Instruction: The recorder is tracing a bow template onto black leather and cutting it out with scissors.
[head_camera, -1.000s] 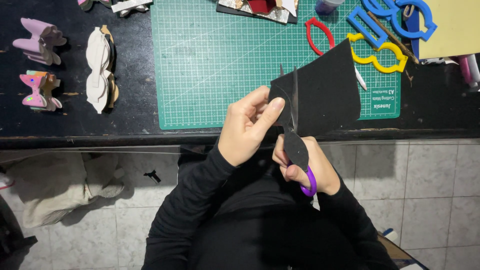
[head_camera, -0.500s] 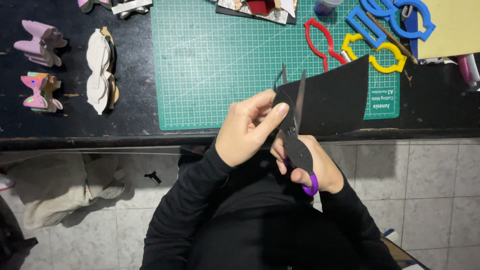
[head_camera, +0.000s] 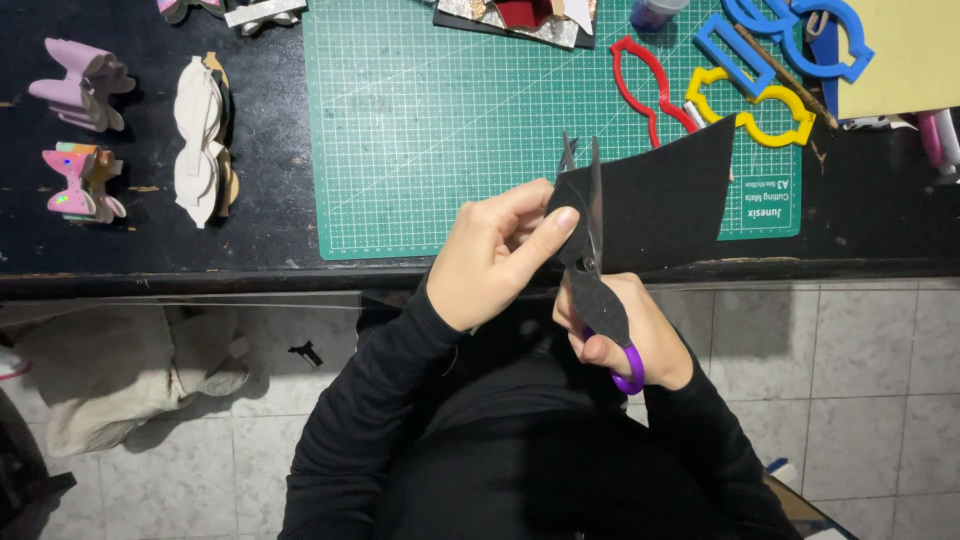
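The black surface (head_camera: 140, 250) runs across the top of your view, with the green cutting mat (head_camera: 440, 130) lying flat on it. Well left of the mat sit a cream bow (head_camera: 200, 140) and two pink bows (head_camera: 80, 90); at the mat's right end lie red, yellow and blue outline templates (head_camera: 760, 100).

The black sheet (head_camera: 670, 195) is held up over the near edge of the surface, in front of your chest. Keep it taut and level so the blades meet it squarely.

Your left hand (head_camera: 495, 260) pinches the sheet's left edge between thumb and fingers, just beside the blades. Hold that pinch close to the cut line, but keep the thumb tip clear of the edge.

Your right hand (head_camera: 625, 335) has its fingers closed through the purple handles of the scissors (head_camera: 595, 250); the blades point away from you and look slightly parted at the tips, though that is hard to read against black. Feed the sheet into the blades by turning it, and cut with short strokes.
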